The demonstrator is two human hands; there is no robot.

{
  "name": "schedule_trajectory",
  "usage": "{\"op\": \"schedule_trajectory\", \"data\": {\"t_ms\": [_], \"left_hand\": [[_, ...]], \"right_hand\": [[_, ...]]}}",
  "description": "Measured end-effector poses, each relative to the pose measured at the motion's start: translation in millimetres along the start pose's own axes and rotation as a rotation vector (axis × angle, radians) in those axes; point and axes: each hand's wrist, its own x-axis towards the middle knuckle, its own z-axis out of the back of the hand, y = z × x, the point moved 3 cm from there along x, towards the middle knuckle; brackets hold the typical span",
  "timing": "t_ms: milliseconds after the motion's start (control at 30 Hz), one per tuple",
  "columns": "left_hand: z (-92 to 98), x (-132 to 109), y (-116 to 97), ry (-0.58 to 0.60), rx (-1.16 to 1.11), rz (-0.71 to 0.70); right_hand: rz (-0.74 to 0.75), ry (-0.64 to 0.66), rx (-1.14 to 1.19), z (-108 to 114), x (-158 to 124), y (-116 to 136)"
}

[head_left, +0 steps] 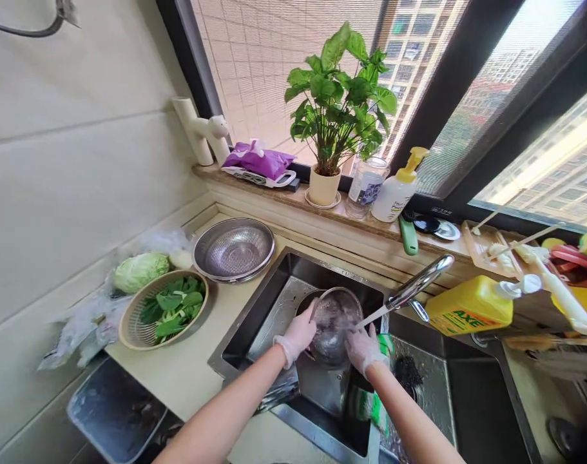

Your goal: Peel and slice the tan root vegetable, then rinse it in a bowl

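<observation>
Over the left sink basin (283, 322), a round metal bowl (339, 309) is tilted under a stream of water from the chrome faucet (421, 280). My left hand (300, 332), in a clear disposable glove, grips the bowl by its left edge. My right hand (363, 348), gloved too, is closed on the bowl's right side beside the stream; splashing water partly hides its fingers. Behind the left hand shows part of another round rim (307, 299). A green and white cloth (375, 409) hangs over the divider by my right wrist.
Left of the sink stand a metal colander (235, 248) and a beige basket (129, 322) of leafy greens (174, 306), with a cabbage (141, 270) behind. A dark scrubber (408, 374) lies in the right basin. A yellow detergent jug (471, 306) stands behind it. A potted plant (325, 183) occupies the sill.
</observation>
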Motion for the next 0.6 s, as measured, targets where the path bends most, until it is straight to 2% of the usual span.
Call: {"op": "schedule_trajectory", "data": {"t_ms": [67, 167, 300, 367, 467, 600], "left_hand": [[2.4, -0.5, -11.0, -0.115, 0.336, -0.124], [5.7, -2.0, -14.3, -0.205, 0.759, -0.254], [22.6, -11.0, -7.4, -0.308, 1.038, -0.425], [32.3, -18.5, -7.6, -0.307, 1.056, -0.567], [44.9, -28.0, -12.3, -0.217, 0.945, -0.706], [63.7, -38.1, -21.4, -0.086, 0.578, -0.595]], "right_hand": [[-0.074, -0.010, -0.024, -1.5, 1.1, -1.1], [-0.160, 0.072, 0.005, -17.9, -7.0, 1.0], [-0.190, 0.144, 0.051, -47.5, -31.7, 2.3], [-0.187, 0.170, 0.074, -59.4, -41.3, 4.5], [-0.186, 0.171, 0.094, -71.3, -49.1, 9.8], [-0.129, 0.128, 0.163, -87.2, -55.0, 10.0]]}}
